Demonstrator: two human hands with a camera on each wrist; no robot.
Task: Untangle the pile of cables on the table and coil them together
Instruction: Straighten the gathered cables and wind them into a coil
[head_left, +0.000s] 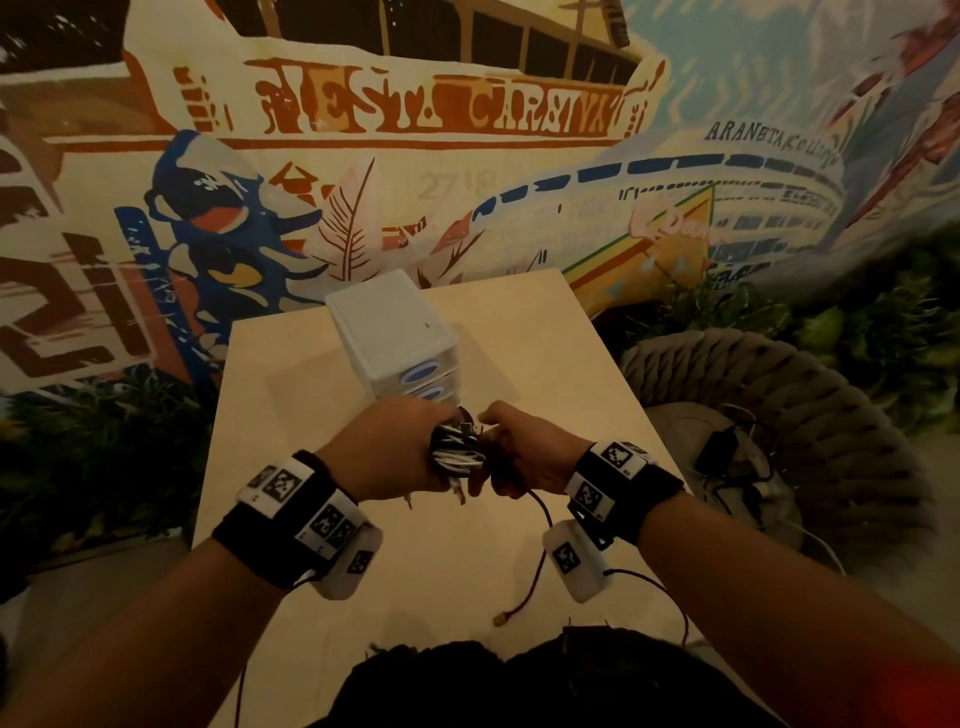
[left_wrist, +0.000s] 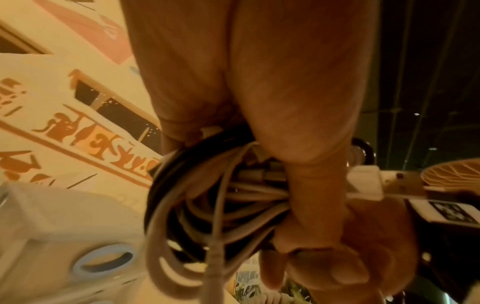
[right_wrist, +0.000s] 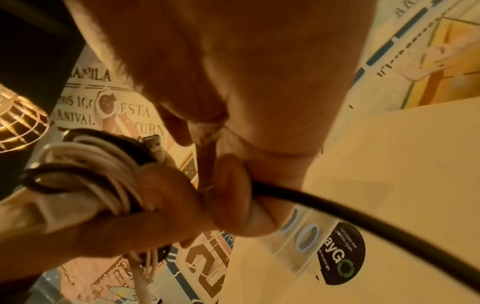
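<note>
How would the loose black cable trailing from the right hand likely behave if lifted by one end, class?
Probably floppy: the black cable droops from the right hand and curves across the table. Likely light, since a pinch holds it. It may spring loose from the cable coil in the left hand.

Cables (head_left: 457, 452) smooth plastic; table (head_left: 322, 415) matt pale wood; drawer box (head_left: 387, 332) glossy plastic.

My head camera looks forward and down from above both forearms, taking in the whole counter (head_left: 322, 467) and the painted wall behind it. My left wrist camera sits very close under the left hand (left_wrist: 259, 102), facing along it toward the wall. My right wrist camera does the same under the right hand (right_wrist: 246, 82). All three share the cable bundle (head_left: 457, 452) and the white drawer box (head_left: 389, 332).
</note>
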